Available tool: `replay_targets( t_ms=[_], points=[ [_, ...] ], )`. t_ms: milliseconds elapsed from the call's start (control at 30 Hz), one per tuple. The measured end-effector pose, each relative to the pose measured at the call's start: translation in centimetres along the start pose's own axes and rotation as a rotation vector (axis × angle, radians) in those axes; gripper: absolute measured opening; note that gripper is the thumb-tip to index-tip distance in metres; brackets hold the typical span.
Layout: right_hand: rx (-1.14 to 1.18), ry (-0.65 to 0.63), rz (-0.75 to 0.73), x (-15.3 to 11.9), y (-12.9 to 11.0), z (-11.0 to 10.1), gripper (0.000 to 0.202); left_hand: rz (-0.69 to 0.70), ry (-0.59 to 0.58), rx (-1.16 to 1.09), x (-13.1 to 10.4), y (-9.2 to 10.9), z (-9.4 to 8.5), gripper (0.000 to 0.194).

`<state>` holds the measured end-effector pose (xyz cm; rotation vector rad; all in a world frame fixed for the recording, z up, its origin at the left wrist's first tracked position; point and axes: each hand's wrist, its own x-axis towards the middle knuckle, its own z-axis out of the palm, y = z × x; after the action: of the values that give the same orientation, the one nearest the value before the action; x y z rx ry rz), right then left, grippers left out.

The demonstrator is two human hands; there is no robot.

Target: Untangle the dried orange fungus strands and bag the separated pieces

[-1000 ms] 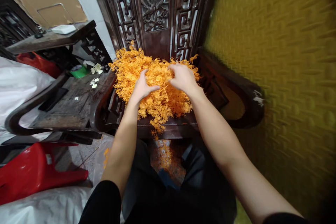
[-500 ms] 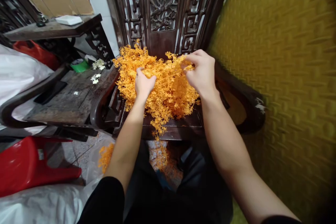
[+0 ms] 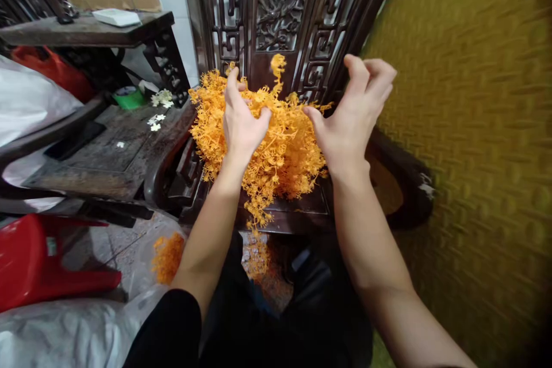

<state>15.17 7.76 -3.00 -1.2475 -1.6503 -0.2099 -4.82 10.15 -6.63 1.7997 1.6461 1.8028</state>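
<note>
Far left: orange pieces (image 3: 168, 256) in a clear bag show more fully than 0.5 s ago. Left hand (image 3: 244, 126): open over the heap's left half, thumb and fingers spread wider than before. Orange flower heap (image 3: 295, 146): remains on the dark wooden seat (image 3: 308, 205); one sprig (image 3: 277, 66) now juts above it. Right hand (image 3: 353, 118): open, fingers raised off the right end, where they were among the sprays earlier.

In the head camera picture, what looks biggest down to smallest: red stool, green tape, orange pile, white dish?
1. Orange pile
2. Red stool, cut off by the picture's edge
3. Green tape and white dish: too alike to rank
</note>
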Motion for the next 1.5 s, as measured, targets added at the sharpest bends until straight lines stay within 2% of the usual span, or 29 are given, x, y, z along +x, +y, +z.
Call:
replay_targets(
  t_ms=[67, 133, 167, 200, 267, 333, 400, 433, 500, 600, 633, 667, 700, 800, 933, 967, 1033, 1100, 1167, 1267, 1333, 1433, 1500],
  points=[
    [0.074, -0.083, -0.144, 0.0, -0.9, 0.1, 0.049, 0.037, 0.028, -0.006, 0.2, 0.2, 0.4, 0.070],
    [0.124, -0.341, -0.287, -0.2, -1.3, 1.1, 0.036, 0.053, 0.047, 0.001, 0.4, 0.3, 0.4, 0.060],
    [0.113, -0.522, -0.326, -0.6, -1.2, 2.0, 0.034, 0.053, 0.046, 0.007, 0.5, 0.3, 0.2, 0.054],
    [0.084, -0.710, -0.337, -1.3, -1.0, 3.2, 0.035, 0.051, 0.034, 0.013, 0.6, 0.3, 0.1, 0.047],
    [-0.076, -1.100, -0.267, -3.2, -0.4, 6.0, 0.042, 0.051, -0.010, 0.028, 0.4, 0.4, -0.3, 0.035],
    [-0.150, -1.261, -0.217, -5.6, 0.4, 8.8, 0.053, 0.065, -0.070, 0.044, 0.0, 0.5, -0.8, 0.026],
    [-0.175, -1.289, -0.204, -7.6, 1.2, 10.9, 0.061, 0.085, -0.165, 0.050, -0.6, 0.4, -1.3, 0.022],
    [-0.172, -1.270, -0.206, -8.1, 1.5, 11.4, 0.056, 0.086, -0.248, 0.046, -0.9, 0.3, -1.6, 0.020],
    [-0.156, -1.195, -0.205, -8.3, 2.2, 11.8, 0.043, 0.036, -0.538, 0.030, -1.7, -0.1, -2.0, 0.018],
    [-0.129, -1.026, -0.181, -6.7, 2.7, 11.2, 0.041, -0.168, -1.107, 0.155, -3.2, -0.8, -1.8, 0.010],
    [-0.122, -0.965, -0.169, -6.0, 2.8, 10.9, 0.045, -0.226, -1.223, 0.236, -3.7, -1.1, -1.6, 0.007],
    [-0.116, -0.912, -0.156, -5.4, 2.9, 10.7, 0.048, -0.260, -1.279, 0.324, -4.3, -1.3, -1.2, 0.012],
    [-0.110, -0.870, -0.145, -4.9, 3.0, 10.5, 0.050, -0.272, -1.280, 0.408, -4.8, -1.5, -0.7, 0.021],
    [-0.075, -0.810, -0.133, -4.1, 2.8, 10.2, 0.043, -0.251, -1.176, 0.568, -5.8, -2.1, 0.5, 0.041],
    [0.021, -0.755, -0.170, -3.7, 1.6, 9.5, 0.032, -0.242, -1.055, 0.668, -6.2, -2.8, 0.9, 0.063],
    [0.056, -0.725, -0.186, -3.6, 1.2, 9.1, 0.031, -0.233, -1.020, 0.668, -6.1, -2.9, 0.8, 0.063],
    [0.130, -0.674, -0.222, -3.4, 0.4, 8.3, 0.029, -0.203, -0.945, 0.638, -5.7, -3.1, 0.5, 0.048],
    [0.176, -0.678, -0.248, -3.1, -0.2, 7.6, 0.032, -0.166, -0.871, 0.574, -5.1, -3.0, 0.0, 0.025],
    [0.202, -0.744, -0.273, -3.0, -0.5, 7.0, 0.039, -0.129, -0.810, 0.486, -4.2, -2.8, -0.4, 0.012],
    [0.291, -0.860, -0.284, -2.9, -0.7, 6.3, 0.058, -0.099, -0.734, 0.311, -3.2, -2.4, -0.9, 0.015],
    [0.365, -0.860, -0.269, -2.8, -0.9, 5.9, 0.064, -0.096, -0.612, 0.071, -3.0, -1.9, -0.9, 0.014],
    [0.354, -0.743, -0.223, -2.0, -1.3, 4.9, 0.049, -0.015, -0.318, -0.284, -2.9, -1.1, -1.0, 0.012],
    [0.291, -0.658, -0.186, -0.9, -1.5, 4.0, 0.035, 0.081, -0.208, -0.304, -2.9, -0.5, -1.2, 0.039]
  ],
)
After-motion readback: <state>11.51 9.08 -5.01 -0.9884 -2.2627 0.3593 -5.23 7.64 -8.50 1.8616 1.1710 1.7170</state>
